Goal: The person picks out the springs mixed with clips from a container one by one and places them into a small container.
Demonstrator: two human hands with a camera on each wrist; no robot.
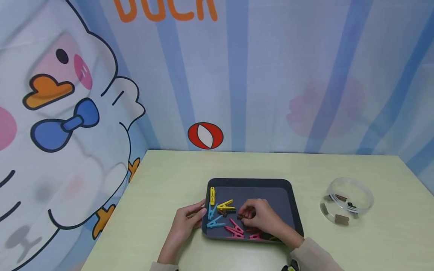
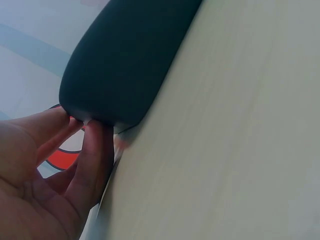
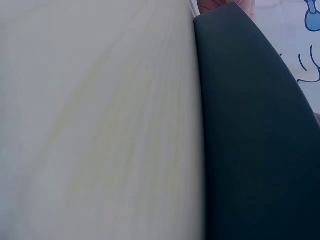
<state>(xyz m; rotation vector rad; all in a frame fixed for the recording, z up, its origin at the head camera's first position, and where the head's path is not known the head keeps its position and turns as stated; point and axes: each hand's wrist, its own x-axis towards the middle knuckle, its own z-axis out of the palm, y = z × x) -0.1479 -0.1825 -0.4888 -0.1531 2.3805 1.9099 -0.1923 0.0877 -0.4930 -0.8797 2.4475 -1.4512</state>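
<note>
A dark grey tray (image 1: 271,203) lies on the table with yellow, blue and pink clothespins in it. My left hand (image 1: 184,222) holds the tray's left edge; in the left wrist view its fingertips grip the tray's corner. My right hand (image 1: 262,216) is down inside the tray, its thumb and fingers pinching a small brown ridged piece (image 1: 240,217). More small dark ridged pieces (image 1: 222,212) lie left of it, below a yellow clothespin (image 1: 225,205). Blue clothespins (image 1: 215,222) are by the left side, pink clothespins (image 1: 234,229) near the front. The right wrist view shows only tray wall and table, without my right hand.
A clear round container (image 1: 350,195) stands on the table to the right of the tray, with several small brown and dark pieces in it. The pale table (image 1: 169,169) ends at a printed cloth backdrop (image 1: 264,94) behind and on the left.
</note>
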